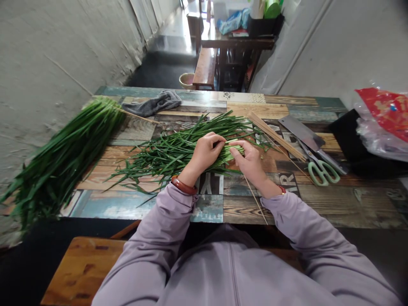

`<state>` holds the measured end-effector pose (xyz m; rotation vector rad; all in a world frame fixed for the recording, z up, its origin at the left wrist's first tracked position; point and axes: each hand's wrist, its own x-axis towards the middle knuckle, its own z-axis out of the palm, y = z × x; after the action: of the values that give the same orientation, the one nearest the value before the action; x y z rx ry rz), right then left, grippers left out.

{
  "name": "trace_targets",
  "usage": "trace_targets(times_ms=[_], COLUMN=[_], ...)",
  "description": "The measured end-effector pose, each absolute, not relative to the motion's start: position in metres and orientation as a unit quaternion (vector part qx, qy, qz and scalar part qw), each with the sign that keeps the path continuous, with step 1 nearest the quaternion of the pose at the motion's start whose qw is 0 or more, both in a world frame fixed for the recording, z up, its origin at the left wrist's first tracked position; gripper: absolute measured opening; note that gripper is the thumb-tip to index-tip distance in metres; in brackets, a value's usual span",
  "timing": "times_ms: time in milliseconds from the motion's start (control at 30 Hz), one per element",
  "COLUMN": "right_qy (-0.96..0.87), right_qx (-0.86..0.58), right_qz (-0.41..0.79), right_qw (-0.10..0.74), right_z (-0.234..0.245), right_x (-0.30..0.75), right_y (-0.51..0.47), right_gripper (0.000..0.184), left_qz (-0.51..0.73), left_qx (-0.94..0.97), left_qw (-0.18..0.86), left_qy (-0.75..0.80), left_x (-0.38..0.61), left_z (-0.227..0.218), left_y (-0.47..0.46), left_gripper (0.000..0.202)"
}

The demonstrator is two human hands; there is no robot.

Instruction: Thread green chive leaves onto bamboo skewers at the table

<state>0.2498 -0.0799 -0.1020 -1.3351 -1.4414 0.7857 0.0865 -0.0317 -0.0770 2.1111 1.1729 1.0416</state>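
Observation:
Long green garlic chives (172, 148) lie loose across the middle of the table, their pale stem ends toward the right. My left hand (208, 149) is closed in a pinch over the stems, thumb against forefinger. Close beside it, my right hand (250, 160) is closed on the pale ends of the chives, with its thumb on top. A thin bamboo skewer (255, 199) runs from below my right hand to the table's front edge; whether the fingers touch it is hidden. More chives in a thick bundle (66, 157) lie at the left.
Bamboo skewers (277, 136), a cleaver (302, 131) and green-handled scissors (323, 172) lie to the right. Farther right is a black container (350, 140) beside a red-printed plastic bag (387, 112). A grey cloth (153, 104) rests at the back. Walls flank the table (318, 204).

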Motion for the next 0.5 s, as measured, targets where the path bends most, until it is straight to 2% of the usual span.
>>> trace_targets(times_ms=[367,500], right_qy=[-0.523,-0.532], right_qx=[-0.531,-0.534], right_qz=[0.428,0.424], right_qw=[0.512,0.503], right_z=[-0.1017,-0.0996], right_x=[0.2464,0.2465], right_y=[-0.0795,-0.0801], right_gripper=[0.036,0.036], left_qz=[0.405,0.404], left_qx=[0.761,0.76], left_qw=[0.265,0.269], left_qy=[0.432,0.432], left_x=[0.0872,0.0866], left_z=[-0.0757,-0.0755], left_y=[-0.0326,-0.0324], left_gripper=[0.012,0.011])
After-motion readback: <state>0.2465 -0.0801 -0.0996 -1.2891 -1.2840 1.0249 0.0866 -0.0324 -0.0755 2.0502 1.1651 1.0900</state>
